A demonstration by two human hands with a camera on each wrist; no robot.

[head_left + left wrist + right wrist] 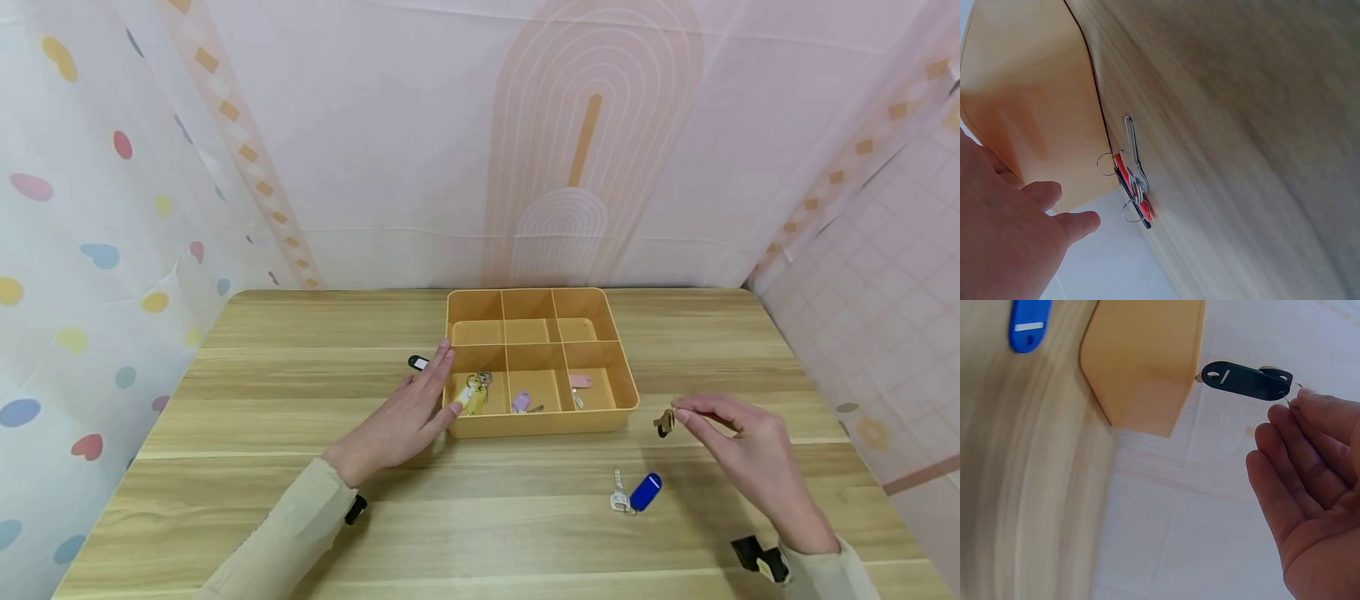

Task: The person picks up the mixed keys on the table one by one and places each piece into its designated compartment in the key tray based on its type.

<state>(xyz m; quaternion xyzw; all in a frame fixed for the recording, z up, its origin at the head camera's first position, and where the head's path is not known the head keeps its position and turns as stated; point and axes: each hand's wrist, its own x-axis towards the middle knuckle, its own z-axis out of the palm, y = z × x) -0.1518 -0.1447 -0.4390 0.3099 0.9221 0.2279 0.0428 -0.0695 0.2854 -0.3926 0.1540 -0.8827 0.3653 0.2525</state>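
Observation:
My right hand (742, 442) pinches a small ring between thumb and fingertip, right of the tan divided tray (540, 423). From that ring hangs a key with a black tag (1244, 381); the key (664, 419) looks brass-coloured in the head view. My left hand (401, 417) rests with extended fingers against the tray's left side. Inside the front compartments lie a yellow tag (476, 400) with a key, a purple tag (521, 402) with a key, and a pink tag (581, 381) with a key.
On the table (480, 533) before the tray lie a silver key (618, 498) and its blue tag (646, 492). Beside the tray's left side are a red tag (1121, 167), a black tag (417, 362) and a silver key (1131, 140). A patterned cloth (390, 150) hangs behind.

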